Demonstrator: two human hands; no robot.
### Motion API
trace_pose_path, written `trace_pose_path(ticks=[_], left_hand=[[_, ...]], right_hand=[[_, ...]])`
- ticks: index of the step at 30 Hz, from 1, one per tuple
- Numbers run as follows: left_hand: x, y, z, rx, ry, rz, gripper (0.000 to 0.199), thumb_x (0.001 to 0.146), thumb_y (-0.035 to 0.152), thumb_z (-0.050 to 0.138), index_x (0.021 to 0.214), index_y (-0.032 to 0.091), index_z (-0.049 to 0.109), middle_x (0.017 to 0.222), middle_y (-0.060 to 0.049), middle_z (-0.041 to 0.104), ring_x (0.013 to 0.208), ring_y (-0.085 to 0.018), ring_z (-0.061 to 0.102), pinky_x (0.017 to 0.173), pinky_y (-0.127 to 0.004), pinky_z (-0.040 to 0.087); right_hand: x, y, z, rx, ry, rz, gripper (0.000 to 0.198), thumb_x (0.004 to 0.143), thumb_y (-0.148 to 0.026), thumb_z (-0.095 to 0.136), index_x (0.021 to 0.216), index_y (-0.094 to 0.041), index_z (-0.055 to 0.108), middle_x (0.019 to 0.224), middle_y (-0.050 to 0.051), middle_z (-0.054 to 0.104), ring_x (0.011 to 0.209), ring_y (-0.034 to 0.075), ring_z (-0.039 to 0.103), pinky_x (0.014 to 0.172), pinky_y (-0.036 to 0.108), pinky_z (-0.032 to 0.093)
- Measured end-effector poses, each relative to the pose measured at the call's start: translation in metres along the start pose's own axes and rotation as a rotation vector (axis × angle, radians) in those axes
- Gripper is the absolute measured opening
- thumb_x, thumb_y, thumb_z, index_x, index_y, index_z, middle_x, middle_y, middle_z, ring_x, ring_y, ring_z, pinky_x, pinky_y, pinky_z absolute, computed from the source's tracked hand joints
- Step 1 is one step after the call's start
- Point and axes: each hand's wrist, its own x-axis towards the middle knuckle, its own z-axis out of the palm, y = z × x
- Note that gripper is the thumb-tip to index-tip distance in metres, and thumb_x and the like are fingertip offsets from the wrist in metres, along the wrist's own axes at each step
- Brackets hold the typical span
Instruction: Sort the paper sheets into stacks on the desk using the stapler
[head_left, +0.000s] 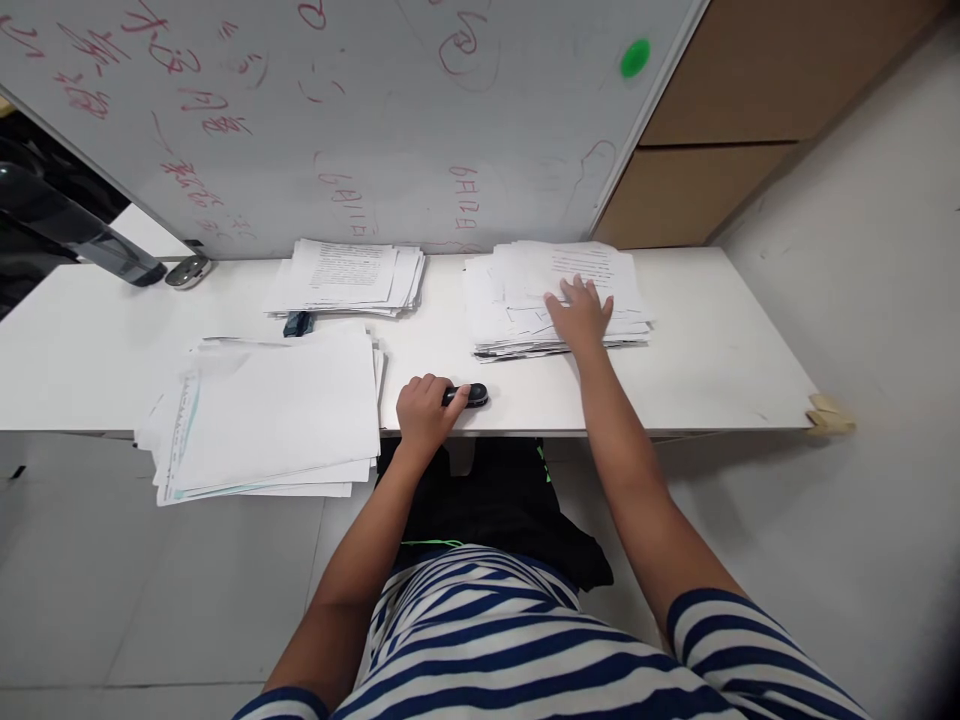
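Observation:
My left hand [424, 412] is closed around a small black stapler [475, 396] at the desk's front edge; much of it is hidden under my fingers. Further back on the right, my right hand [581, 314] rests with fingers spread on a thick stack of printed papers [525, 275]. To the left of my left hand lies a loose pile of large white sheets [285, 410], which juts over the front edge. Behind that pile sits a neater stack of printed papers [349, 275].
A whiteboard [375, 120] with red writing stands along the back of the white desk [705, 350]. At the back left are a computer mouse [188, 272] and a dark bottle-like object [82, 225]. A small dark item [298, 324] lies between the left paper piles. Cardboard [720, 100] and a wall border the right.

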Motion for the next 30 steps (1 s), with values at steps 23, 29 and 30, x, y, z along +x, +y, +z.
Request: trace_pose_path(ticks=[23,29,30], left_hand=[[-0.001,0.002,-0.002,0.05,0.051,-0.023,0.033,0.093,0.046,0.053,0.075,0.021,0.065,0.07,-0.005,0.064,0.072,-0.019,0.055,0.067,-0.033,0.032],[0.006,-0.001,-0.002,-0.038,0.119,-0.182,0.032,0.089,0.049,0.059,0.077,0.021,0.068,0.074,-0.007,0.067,0.077,-0.022,0.058,0.081,-0.038,0.033],[0.008,0.001,-0.005,-0.076,0.125,-0.217,0.029,0.088,0.048,0.06,0.08,0.021,0.069,0.077,-0.007,0.068,0.08,-0.024,0.059,0.086,-0.041,0.033]], right_hand=[[-0.044,-0.016,-0.014,0.495,0.307,-0.147,0.048,0.097,-0.051,0.039,0.119,-0.02,0.067,0.134,0.009,0.063,0.14,0.024,0.043,0.119,0.052,0.022],[-0.132,-0.025,-0.047,1.098,0.059,0.012,0.047,0.086,-0.061,0.057,0.104,-0.021,0.072,0.108,0.006,0.074,0.111,0.025,0.066,0.101,0.044,0.049],[-0.145,-0.025,-0.052,1.152,0.013,0.03,0.045,0.085,-0.061,0.059,0.102,-0.022,0.073,0.105,0.005,0.075,0.107,0.025,0.067,0.098,0.043,0.051]])
